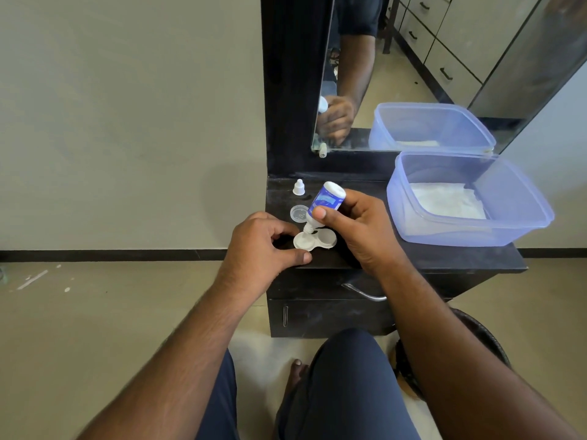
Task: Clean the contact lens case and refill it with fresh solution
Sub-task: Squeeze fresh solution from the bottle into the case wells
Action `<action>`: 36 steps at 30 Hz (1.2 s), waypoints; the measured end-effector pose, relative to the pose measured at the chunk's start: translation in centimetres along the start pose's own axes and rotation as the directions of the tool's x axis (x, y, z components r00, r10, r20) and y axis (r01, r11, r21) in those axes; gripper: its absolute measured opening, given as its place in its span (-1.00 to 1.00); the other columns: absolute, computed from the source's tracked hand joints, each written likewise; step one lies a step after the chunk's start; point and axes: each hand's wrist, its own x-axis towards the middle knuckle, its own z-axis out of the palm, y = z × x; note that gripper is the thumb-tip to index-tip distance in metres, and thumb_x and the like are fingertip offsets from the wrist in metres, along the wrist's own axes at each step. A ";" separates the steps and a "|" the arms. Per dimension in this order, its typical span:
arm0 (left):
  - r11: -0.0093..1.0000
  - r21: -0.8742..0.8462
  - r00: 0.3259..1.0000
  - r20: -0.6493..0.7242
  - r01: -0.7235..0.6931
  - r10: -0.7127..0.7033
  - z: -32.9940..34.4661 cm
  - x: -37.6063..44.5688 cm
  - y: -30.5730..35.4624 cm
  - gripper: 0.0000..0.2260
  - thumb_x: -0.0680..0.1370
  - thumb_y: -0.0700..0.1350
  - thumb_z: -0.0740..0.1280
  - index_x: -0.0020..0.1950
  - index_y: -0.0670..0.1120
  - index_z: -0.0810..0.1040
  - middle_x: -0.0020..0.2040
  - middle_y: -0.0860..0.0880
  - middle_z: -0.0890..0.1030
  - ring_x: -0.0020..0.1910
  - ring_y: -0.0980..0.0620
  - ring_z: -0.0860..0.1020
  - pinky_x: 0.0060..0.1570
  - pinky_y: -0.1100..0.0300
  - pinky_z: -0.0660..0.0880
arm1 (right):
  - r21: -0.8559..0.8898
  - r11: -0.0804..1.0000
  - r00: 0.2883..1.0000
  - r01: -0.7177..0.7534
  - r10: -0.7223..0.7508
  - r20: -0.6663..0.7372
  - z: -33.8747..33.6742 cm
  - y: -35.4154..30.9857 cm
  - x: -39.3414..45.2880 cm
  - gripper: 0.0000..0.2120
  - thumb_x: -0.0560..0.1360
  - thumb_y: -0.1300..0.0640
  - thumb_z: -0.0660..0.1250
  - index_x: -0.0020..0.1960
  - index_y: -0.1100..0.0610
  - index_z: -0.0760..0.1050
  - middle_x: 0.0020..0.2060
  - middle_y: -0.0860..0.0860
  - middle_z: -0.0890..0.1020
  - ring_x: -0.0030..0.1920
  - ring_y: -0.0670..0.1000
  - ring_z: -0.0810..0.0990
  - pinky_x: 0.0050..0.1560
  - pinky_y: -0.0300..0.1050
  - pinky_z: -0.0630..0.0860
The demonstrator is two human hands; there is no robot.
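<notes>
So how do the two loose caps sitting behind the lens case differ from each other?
The bottle cap is opaque white, tall and cone-shaped, standing upright near the back edge of the dark tabletop. The case lid is translucent, flat and disc-like, lying closer to the lens case. The bottle cap stands clear of both hands; the case lid sits just beside the tilted solution bottle. Both are off and untouched.

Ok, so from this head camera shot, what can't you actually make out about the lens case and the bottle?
- Head view: whether solution is flowing; the bottle tip is too small.
- Fill level in the contact lens case: white wells, too small to tell.
- Bottle label text: blurred, partly covered by the right hand.
- Near left edge of the case: hidden by the left hand.
- Only one clear lid shows; a second isn't visible.
</notes>
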 end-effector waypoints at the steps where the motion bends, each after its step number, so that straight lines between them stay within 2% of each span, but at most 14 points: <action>1: 1.000 -0.001 1.000 -0.002 0.004 -0.004 0.0 0.0 0.0 -0.64 0.25 -0.02 0.59 0.02 0.01 0.69 -0.12 0.01 0.57 -0.13 0.10 0.53 -0.10 0.11 0.53 | -0.006 1.000 1.000 0.002 -0.002 0.001 0.0 0.0 0.0 -0.86 0.41 0.10 0.46 -0.07 0.14 0.64 -0.17 0.11 0.71 -0.12 0.13 0.67 -0.02 0.03 0.58; 4: 1.000 0.002 1.000 0.000 0.017 -0.017 0.0 0.0 0.1 -0.65 0.25 -0.03 0.59 0.01 0.02 0.68 -0.11 0.01 0.57 -0.13 0.12 0.52 -0.11 0.13 0.53 | -0.008 1.000 1.000 0.001 -0.001 -0.004 -0.1 0.2 0.0 -0.84 0.41 0.09 0.45 -0.07 0.16 0.64 -0.17 0.12 0.71 -0.12 0.13 0.68 0.00 0.06 0.59; 13: 1.000 -0.004 1.000 0.011 0.021 -0.021 -0.1 0.0 0.1 -0.65 0.24 -0.04 0.60 0.00 0.03 0.69 -0.11 -0.02 0.58 -0.12 0.06 0.54 -0.09 0.05 0.53 | 0.014 1.000 1.000 -0.009 0.009 -0.019 -0.2 0.1 -0.2 -0.89 0.43 0.17 0.46 -0.06 0.17 0.64 -0.18 0.08 0.72 -0.13 0.07 0.69 -0.02 -0.01 0.59; 19: 1.000 -0.010 1.000 0.011 0.030 -0.030 -0.1 0.0 0.1 -0.66 0.24 -0.04 0.60 -0.02 0.02 0.69 -0.12 -0.02 0.57 -0.11 0.06 0.53 -0.09 0.07 0.53 | -0.012 1.000 0.999 -0.027 0.027 -0.024 -0.3 0.1 -0.1 -0.76 0.40 0.10 0.46 -0.01 0.21 0.63 -0.14 0.10 0.71 -0.08 0.10 0.68 0.03 0.04 0.59; 26: 1.000 0.002 0.999 0.011 0.031 -0.031 -0.1 0.0 0.2 -0.67 0.24 -0.03 0.60 -0.02 0.02 0.69 -0.11 -0.01 0.58 -0.12 0.08 0.52 -0.11 0.08 0.52 | -0.018 0.999 0.999 -0.033 0.032 -0.023 -0.3 0.2 0.0 -0.78 0.39 0.09 0.47 -0.03 0.20 0.64 -0.15 0.11 0.71 -0.09 0.12 0.68 0.03 0.08 0.59; 32: 0.999 0.014 0.999 0.017 0.045 -0.045 0.0 0.1 0.1 -0.64 0.23 -0.03 0.60 0.00 0.01 0.69 -0.12 0.01 0.57 -0.12 0.10 0.51 -0.12 0.12 0.51 | 0.008 0.999 0.999 -0.032 0.032 -0.005 -0.6 0.1 -0.2 -0.83 0.41 0.15 0.48 -0.03 0.18 0.65 -0.14 0.09 0.72 -0.08 0.10 0.69 0.02 0.02 0.59; 36: 0.999 -0.006 0.998 0.022 0.054 -0.054 -0.1 0.2 0.1 -0.61 0.21 -0.06 0.61 0.02 0.01 0.69 -0.13 0.03 0.57 -0.15 0.17 0.50 -0.17 0.26 0.45 | 0.150 0.989 0.994 -0.014 0.030 -0.101 -0.6 -0.3 -0.2 -0.89 0.41 0.13 0.46 -0.07 0.09 0.65 -0.18 0.05 0.72 -0.12 0.04 0.65 -0.10 -0.15 0.53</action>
